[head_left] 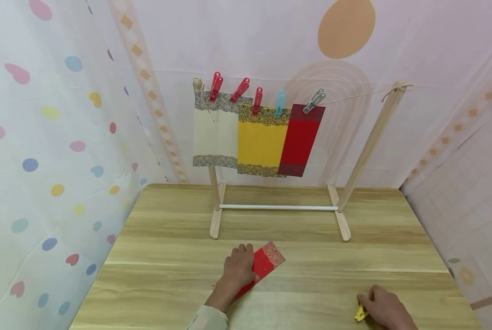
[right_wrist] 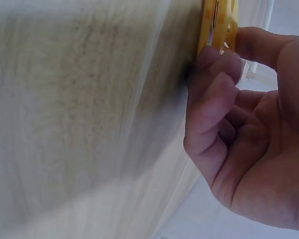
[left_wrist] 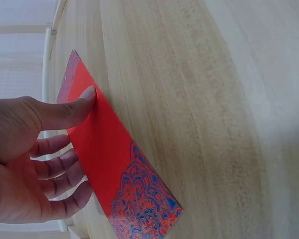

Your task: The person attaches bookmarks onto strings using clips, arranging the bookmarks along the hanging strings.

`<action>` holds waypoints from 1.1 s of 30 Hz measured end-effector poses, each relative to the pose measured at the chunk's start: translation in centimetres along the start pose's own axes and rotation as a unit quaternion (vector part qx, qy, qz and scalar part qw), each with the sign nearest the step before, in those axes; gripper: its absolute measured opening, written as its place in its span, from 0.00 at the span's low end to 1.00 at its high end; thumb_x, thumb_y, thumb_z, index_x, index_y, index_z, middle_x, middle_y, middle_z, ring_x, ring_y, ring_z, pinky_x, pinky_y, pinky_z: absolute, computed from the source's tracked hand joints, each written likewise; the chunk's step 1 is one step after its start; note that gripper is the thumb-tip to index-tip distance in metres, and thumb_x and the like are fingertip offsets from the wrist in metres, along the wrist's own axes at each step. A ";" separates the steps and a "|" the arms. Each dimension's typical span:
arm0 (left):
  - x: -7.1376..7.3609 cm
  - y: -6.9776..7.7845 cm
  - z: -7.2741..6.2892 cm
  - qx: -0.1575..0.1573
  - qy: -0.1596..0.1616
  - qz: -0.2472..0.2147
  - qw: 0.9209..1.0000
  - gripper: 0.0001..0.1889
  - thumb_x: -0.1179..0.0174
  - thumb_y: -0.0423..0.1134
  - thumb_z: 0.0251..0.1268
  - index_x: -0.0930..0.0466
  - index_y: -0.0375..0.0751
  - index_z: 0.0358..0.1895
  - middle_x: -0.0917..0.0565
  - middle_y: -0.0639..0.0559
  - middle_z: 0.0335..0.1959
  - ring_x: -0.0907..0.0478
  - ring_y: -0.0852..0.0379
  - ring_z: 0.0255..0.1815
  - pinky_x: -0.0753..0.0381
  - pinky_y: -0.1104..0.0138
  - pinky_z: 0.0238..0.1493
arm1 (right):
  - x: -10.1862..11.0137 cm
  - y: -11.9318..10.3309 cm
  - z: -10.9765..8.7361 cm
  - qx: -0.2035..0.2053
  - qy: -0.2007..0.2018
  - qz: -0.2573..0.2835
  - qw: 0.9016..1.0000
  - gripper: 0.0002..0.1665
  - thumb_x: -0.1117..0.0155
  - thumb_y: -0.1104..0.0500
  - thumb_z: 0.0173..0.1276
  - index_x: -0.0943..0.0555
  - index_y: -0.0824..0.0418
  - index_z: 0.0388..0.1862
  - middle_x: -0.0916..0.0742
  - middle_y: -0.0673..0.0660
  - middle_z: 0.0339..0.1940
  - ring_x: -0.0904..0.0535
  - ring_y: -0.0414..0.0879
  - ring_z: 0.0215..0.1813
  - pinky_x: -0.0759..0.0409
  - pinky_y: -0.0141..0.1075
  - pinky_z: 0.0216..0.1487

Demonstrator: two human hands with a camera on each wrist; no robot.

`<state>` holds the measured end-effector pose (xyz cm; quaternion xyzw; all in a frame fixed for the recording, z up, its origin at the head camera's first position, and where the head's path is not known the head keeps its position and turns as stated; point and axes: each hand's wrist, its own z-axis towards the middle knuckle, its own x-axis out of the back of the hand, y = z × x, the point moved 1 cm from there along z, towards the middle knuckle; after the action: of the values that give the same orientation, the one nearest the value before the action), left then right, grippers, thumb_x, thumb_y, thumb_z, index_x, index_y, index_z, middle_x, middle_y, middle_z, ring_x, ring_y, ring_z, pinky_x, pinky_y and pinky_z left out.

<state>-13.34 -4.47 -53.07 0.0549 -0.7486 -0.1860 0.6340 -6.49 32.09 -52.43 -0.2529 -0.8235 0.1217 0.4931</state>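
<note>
A red paper envelope (head_left: pixel 264 264) with lacy patterned ends is pinched by my left hand (head_left: pixel 239 267) at the front middle of the table. In the left wrist view the thumb lies on the red face of the envelope (left_wrist: pixel 103 144), and the other fingers reach behind its edge. Toward the front right, my right hand (head_left: pixel 385 306) holds a yellow clothespin (head_left: pixel 360 313) close to the tabletop. The right wrist view shows the clothespin (right_wrist: pixel 224 22) between thumb and curled fingers, its upper part cut off by the frame.
A wooden stand (head_left: pixel 374 142) with a string (head_left: pixel 349 98) rises at the back. Cream (head_left: pixel 215 137), yellow (head_left: pixel 262 142) and dark red (head_left: pixel 301 140) envelopes hang there from several clothespins. A white bar (head_left: pixel 276 207) joins its feet on the wooden table (head_left: pixel 155 247).
</note>
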 end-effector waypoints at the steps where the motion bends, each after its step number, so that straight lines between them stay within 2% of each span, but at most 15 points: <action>1: 0.0 0.0 0.0 0.000 -0.001 0.001 1.000 0.33 0.16 0.39 0.40 0.29 0.33 0.46 0.27 0.43 0.37 0.29 0.47 0.37 0.23 0.54 0.32 | 0.1 -0.1 0.0 0.002 0.009 0.001 1.000 0.18 0.42 0.52 0.74 0.27 0.62 0.28 0.24 0.53 0.21 0.29 0.45 0.23 0.31 0.37 0.27; 8: 0.0 0.1 -0.2 -0.004 -0.002 0.021 1.000 0.31 0.17 0.39 0.42 0.27 0.34 0.46 0.26 0.44 0.37 0.28 0.48 0.37 0.25 0.55 0.31 | 1.3 -0.1 0.1 0.005 0.058 0.043 0.997 0.26 0.37 0.44 0.72 0.19 0.69 0.36 0.17 0.52 0.29 0.23 0.47 0.32 0.25 0.40 0.32; 12: 0.1 -0.1 -0.2 -0.013 0.003 0.027 1.000 0.28 0.18 0.37 0.45 0.25 0.34 0.46 0.25 0.44 0.37 0.28 0.47 0.38 0.24 0.55 0.32 | 2.1 -0.2 0.3 0.020 0.086 0.066 0.994 0.27 0.33 0.44 0.70 0.17 0.70 0.42 0.14 0.53 0.34 0.19 0.47 0.37 0.20 0.42 0.37; 16: 0.4 -0.2 0.0 -0.013 0.002 0.026 1.000 0.26 0.20 0.36 0.47 0.25 0.33 0.47 0.24 0.44 0.35 0.26 0.48 0.36 0.22 0.55 0.31 | 2.9 -0.6 0.2 0.029 0.112 0.100 0.988 0.25 0.30 0.47 0.69 0.17 0.70 0.44 0.13 0.54 0.34 0.18 0.45 0.37 0.20 0.37 0.37; 19: 0.7 -0.4 0.2 -0.012 0.000 0.018 1.000 0.21 0.23 0.34 0.50 0.24 0.34 0.44 0.25 0.46 0.31 0.25 0.49 0.31 0.21 0.55 0.29 | 3.5 -1.1 0.1 0.032 0.126 0.125 0.984 0.25 0.32 0.47 0.71 0.17 0.71 0.46 0.13 0.54 0.33 0.18 0.43 0.34 0.21 0.34 0.34; 23: 1.1 -0.8 0.6 -0.016 -0.008 -0.016 1.000 0.13 0.27 0.33 0.55 0.24 0.38 0.36 0.26 0.50 0.25 0.26 0.53 0.25 0.22 0.57 0.26 | 4.6 -1.8 0.1 0.056 0.163 0.148 0.974 0.27 0.34 0.48 0.73 0.18 0.74 0.49 0.12 0.56 0.34 0.17 0.41 0.32 0.20 0.32 0.32; 26: 1.4 -1.1 0.7 -0.021 -0.016 -0.050 0.998 0.11 0.28 0.32 0.57 0.24 0.40 0.33 0.26 0.53 0.23 0.27 0.55 0.23 0.24 0.59 0.25 | 5.5 -2.3 0.1 0.086 0.207 0.146 0.963 0.27 0.35 0.49 0.74 0.18 0.75 0.49 0.12 0.57 0.34 0.18 0.38 0.31 0.20 0.32 0.30; 33: 2.2 -1.0 1.0 -0.036 -0.032 -0.085 0.995 0.08 0.31 0.32 0.61 0.24 0.43 0.35 0.26 0.56 0.22 0.29 0.57 0.22 0.28 0.62 0.24 | 7.5 -3.6 0.1 0.151 0.300 0.132 0.933 0.19 0.34 0.54 0.74 0.16 0.74 0.44 0.12 0.59 0.29 0.19 0.36 0.26 0.23 0.30 0.23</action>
<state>-14.85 -5.87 -51.47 0.0898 -0.7543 -0.2676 0.5928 -10.53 33.13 -45.21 -0.3063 -0.5687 0.2269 0.7289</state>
